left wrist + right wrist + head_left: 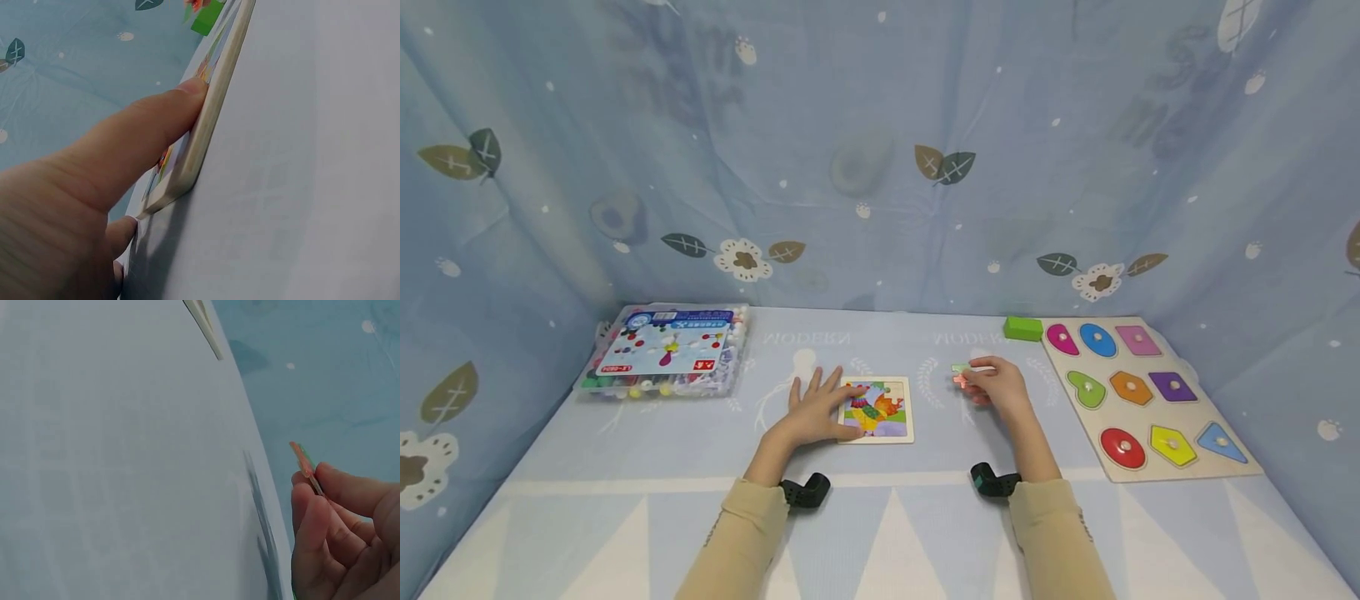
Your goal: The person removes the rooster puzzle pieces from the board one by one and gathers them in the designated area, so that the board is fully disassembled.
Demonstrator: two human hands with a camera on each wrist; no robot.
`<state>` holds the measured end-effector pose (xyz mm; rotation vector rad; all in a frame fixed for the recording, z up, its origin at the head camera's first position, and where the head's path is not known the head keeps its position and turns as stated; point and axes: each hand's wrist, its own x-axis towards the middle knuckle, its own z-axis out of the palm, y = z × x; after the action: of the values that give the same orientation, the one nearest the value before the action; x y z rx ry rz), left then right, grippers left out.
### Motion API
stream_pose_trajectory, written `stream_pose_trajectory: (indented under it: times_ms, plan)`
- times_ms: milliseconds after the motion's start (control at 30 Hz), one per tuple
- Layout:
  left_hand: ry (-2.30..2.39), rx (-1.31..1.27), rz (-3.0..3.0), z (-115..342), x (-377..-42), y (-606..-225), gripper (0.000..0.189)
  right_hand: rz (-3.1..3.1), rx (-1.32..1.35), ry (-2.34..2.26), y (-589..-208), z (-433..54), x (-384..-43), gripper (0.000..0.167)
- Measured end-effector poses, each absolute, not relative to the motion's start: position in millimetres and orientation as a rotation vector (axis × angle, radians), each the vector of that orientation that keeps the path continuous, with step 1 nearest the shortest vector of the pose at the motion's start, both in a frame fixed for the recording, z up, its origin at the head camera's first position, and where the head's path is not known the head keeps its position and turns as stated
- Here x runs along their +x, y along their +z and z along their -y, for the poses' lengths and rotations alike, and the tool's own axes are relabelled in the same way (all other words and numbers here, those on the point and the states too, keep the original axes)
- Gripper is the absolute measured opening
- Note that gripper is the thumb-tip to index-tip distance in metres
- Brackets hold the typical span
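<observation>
A small picture puzzle (pixel 891 408) in a light wooden frame lies on the table, showing a colourful cartoon image. My left hand (pixel 811 414) rests with spread fingers on its left side. The thumb (pixel 169 109) presses on the puzzle face near the frame's edge in the left wrist view. To the right, my right hand (pixel 1000 387) pinches a thin green-and-orange puzzle piece (pixel 959 377) between thumb and fingers, apart from the puzzle. In the right wrist view the puzzle piece (pixel 304 461) appears edge-on, above the table surface.
A clear plastic box (pixel 662 354) of coloured beads or parts stands at the back left. At the right lies a wooden shape board (pixel 1108 412) with knobbed shapes. A green block (pixel 1023 328) sits beside its top corner. A blue patterned curtain (pixel 880 208) hangs behind.
</observation>
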<state>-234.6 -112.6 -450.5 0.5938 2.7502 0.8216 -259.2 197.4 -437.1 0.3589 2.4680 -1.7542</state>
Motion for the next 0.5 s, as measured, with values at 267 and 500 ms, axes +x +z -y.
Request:
stream_pose_trajectory:
  times_ms: [267,500]
  plan:
    - [0.817,0.588,-2.744,111.9,-235.6,-450.6,0.068,-2.414,0.447,-1.869,-437.0,-215.4,-261.0,0.037]
    - [0.817,0.59,-2.734,112.3,-235.9,-451.1,0.069,-2.441,0.488,-1.852,-437.4,-230.2,-260.5,0.039]
